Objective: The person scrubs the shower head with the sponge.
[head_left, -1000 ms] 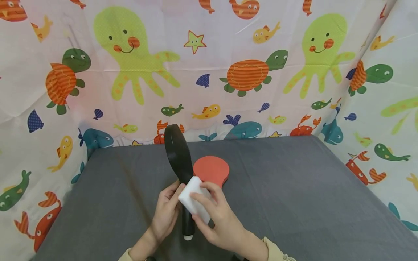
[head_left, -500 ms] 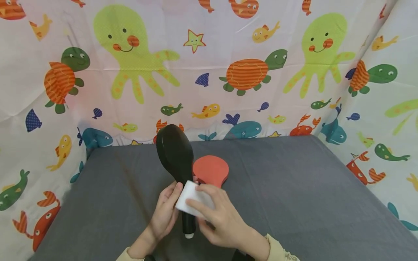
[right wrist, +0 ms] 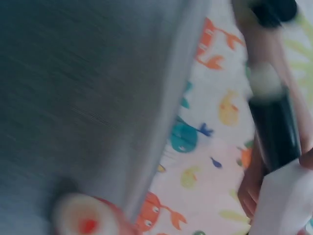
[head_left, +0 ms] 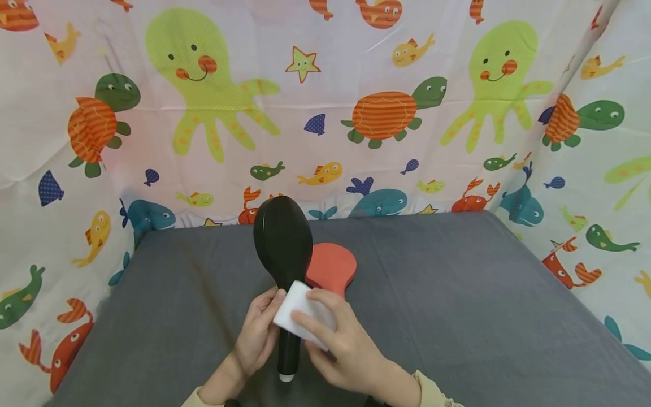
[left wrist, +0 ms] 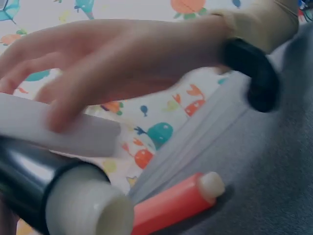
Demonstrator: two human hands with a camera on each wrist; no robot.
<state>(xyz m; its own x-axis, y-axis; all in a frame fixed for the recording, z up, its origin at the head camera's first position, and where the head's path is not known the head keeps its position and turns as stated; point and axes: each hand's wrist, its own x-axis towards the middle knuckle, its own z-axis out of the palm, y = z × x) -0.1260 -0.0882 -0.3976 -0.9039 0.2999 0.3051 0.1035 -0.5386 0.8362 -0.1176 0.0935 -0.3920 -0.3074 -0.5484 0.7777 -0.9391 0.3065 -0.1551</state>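
A black handheld shower head (head_left: pixel 283 240) stands tilted up over the table, its round head away from me and the white threaded end of its handle toward me. My left hand (head_left: pixel 256 333) grips it by the neck. In my right hand (head_left: pixel 351 347), a white sponge (head_left: pixel 300 308) is pinched between fingers and thumb, lying against the handle just below the head. The left wrist view shows the sponge (left wrist: pixel 73 132) along the black handle (left wrist: pixel 29 181). Part of the left hand's grip is hidden behind the shower head.
A red shower head (head_left: pixel 333 264) lies on the grey cloth-covered table (head_left: pixel 458 305), just behind and right of the hands. Its white end (left wrist: pixel 212 185) shows in the left wrist view. A sea-animal print curtain (head_left: pixel 325 152) closes the back and sides.
The black shower head has turned so its broad face shows more, and its head has swung left and then right. The sponge has shifted slightly along the handle. The red shower head stays put.
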